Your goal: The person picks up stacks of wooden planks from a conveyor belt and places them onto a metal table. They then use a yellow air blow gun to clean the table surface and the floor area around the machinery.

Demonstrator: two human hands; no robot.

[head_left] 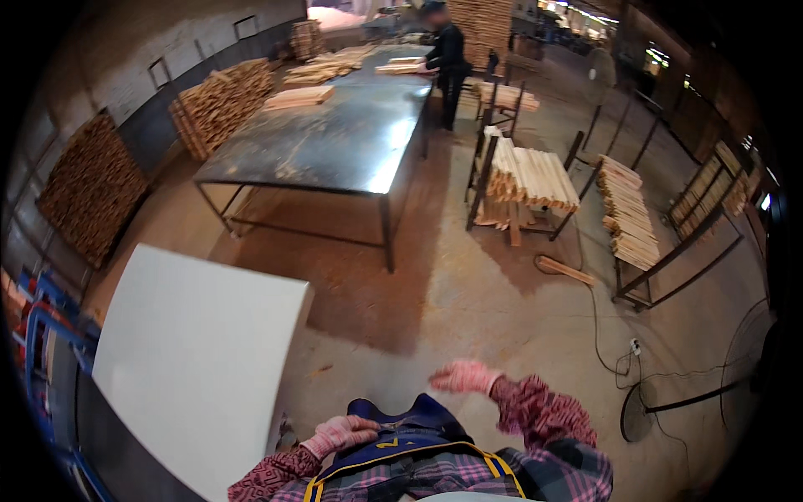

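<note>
My left hand (341, 432), in a pink and white knitted glove, lies against the front of my dark blue apron (418, 431) with yellow trim. Its fingers point to the right across the cloth, and nothing shows in them. Held out in front of the apron, above the floor, is my right hand (465, 376) in a matching glove. Its fingers are stretched out and slightly blurred, and it holds nothing. Patterned red sleeves cover both forearms. A smooth white panel (201, 351) slopes at my left, close to the left hand.
Ahead stands a long metal-topped table (335, 151) with wooden strips (299, 97); a person (447, 63) works at its far end. Racks hold wood pieces (531, 176) to the right. Cables and a fan (637, 412) are at lower right. Blue machinery (50, 335) edges the left.
</note>
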